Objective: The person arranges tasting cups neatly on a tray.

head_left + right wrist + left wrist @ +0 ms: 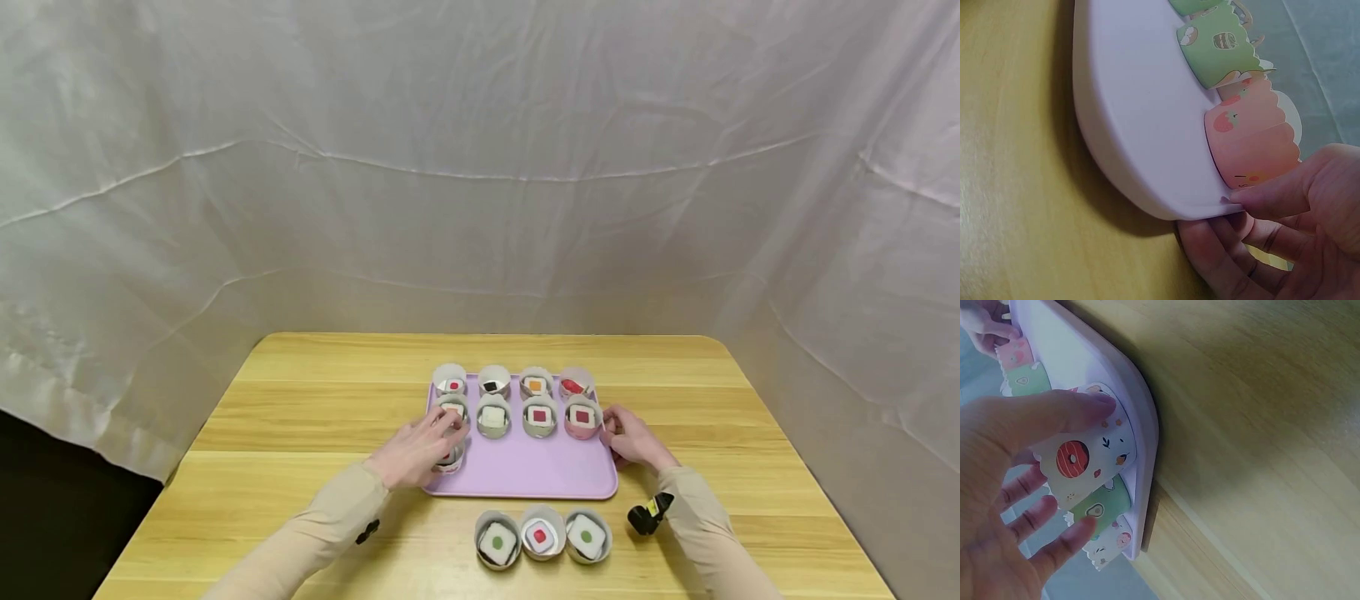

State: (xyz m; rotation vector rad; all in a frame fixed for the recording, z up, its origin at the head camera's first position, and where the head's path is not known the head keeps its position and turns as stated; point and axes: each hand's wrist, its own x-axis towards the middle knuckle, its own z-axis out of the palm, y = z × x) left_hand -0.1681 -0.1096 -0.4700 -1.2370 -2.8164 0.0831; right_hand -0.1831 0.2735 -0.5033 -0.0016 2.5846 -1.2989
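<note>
A pale purple tray (525,471) carries paper baking cups holding small pieces with coloured tops. My left hand (423,446) is at the tray's front left, around a white paper cup (1094,465) with a doughnut print. In the left wrist view its thumb lies against the cup's outer wall, and the index finger goes behind the cup, partly hidden. The other fingers spread near a green cup (1107,503). My right hand (1285,219) grips the tray's right rim, thumb on top and fingers underneath, beside a pink strawberry cup (1250,140).
Three filled cups stand in a row on the wooden table (300,417) before the tray, including a middle one (542,533) with a red-centred piece. A black device (649,514) is at the right wrist. Pale curtains (480,208) hang behind and at the sides.
</note>
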